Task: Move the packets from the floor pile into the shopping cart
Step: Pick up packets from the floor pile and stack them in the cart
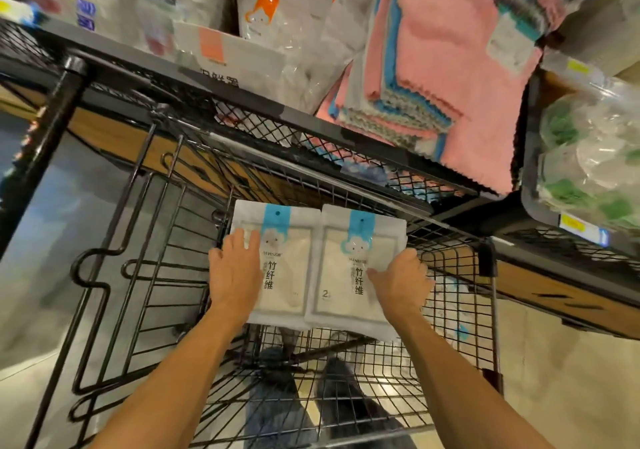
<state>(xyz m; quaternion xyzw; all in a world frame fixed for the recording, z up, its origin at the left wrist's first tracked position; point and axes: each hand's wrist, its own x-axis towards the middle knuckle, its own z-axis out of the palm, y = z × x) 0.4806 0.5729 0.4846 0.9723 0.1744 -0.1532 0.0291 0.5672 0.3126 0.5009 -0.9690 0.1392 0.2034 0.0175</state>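
Observation:
Two white packets with blue tops lie side by side over the black wire shopping cart (145, 275). My left hand (233, 272) lies on the left packet (287, 268) with fingers spread along its left edge. My right hand (400, 284) grips the right edge of the right packet (346, 275), fingers curled round it. Both packets sit at the far end of the cart basket, faces up. Whether they rest on the cart's bottom or hang in my hands cannot be told.
A black mesh shelf (311, 126) crosses just beyond the cart, stacked with pink and blue towels (443, 67) and white packaged goods (277, 33). A grey bin of green-white packs (588, 157) stands at right. My feet (311, 396) show through the cart's mesh.

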